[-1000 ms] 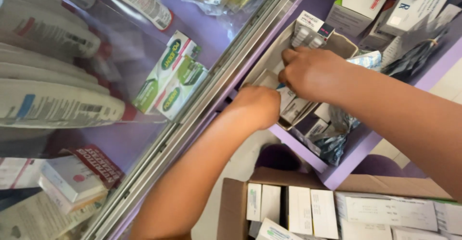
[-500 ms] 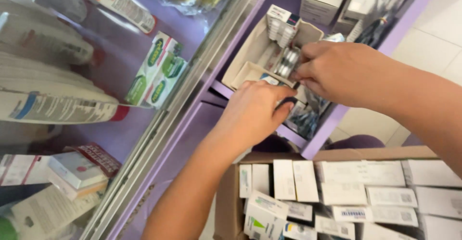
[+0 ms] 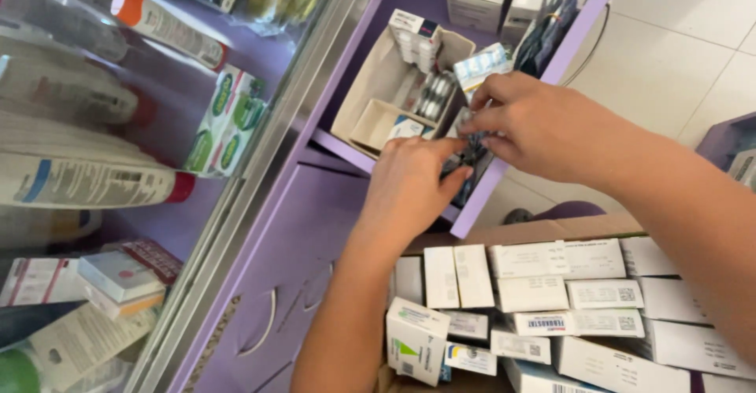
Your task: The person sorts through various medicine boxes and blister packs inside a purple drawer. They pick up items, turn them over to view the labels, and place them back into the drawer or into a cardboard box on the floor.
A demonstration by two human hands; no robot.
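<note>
Reaching zone: both hands met over the front edge of an open purple drawer (image 3: 504,174), beside a glass display cabinet (image 3: 197,86).
Left hand: the left hand (image 3: 409,184) lay palm down on the drawer's contents, fingers bent, thumb stretched toward the right hand. What lay under the palm was hidden, so whether it gripped anything could not be told.
Right hand: the right hand (image 3: 535,121) pinched a small dark item (image 3: 471,147) between thumb and fingertips. The item was mostly covered by both hands and blurred; its kind could not be made out.
Item position: at the drawer's front rim, between the 2 hands, touching the right fingertips.
Drawer contents: an open cardboard tray (image 3: 378,86) held silver blister strips (image 3: 433,98) and a white carton (image 3: 413,35). A blue-and-white packet (image 3: 480,64) stood just behind the right hand, partly covered.
Lower carton: a cardboard box (image 3: 520,231) of white medicine cartons (image 3: 551,291) sat below the hands, cut off by the bottom and right edges.
Cabinet: tubes (image 3: 87,180) and green-and-white packs (image 3: 224,121) behind glass, dimmed by reflections.
</note>
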